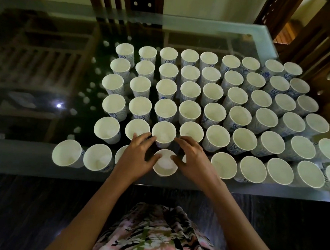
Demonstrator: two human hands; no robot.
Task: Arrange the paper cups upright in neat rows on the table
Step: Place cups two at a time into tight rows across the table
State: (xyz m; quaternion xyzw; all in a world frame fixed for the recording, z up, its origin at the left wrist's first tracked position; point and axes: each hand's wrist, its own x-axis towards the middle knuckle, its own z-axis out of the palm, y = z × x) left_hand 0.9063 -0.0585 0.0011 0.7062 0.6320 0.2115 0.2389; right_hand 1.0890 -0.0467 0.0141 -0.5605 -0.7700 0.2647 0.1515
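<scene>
Beside left hand (thumb touching): cup.

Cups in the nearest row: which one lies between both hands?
The cup straight before the person: the thumb of the left hand is at its left rim, that of the right hand at its right rim.

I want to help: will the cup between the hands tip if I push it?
The paper cup looks empty, so likely light. Its bottom looks narrower than its rim, so probably tippy. The glass table may let it slide.
</scene>
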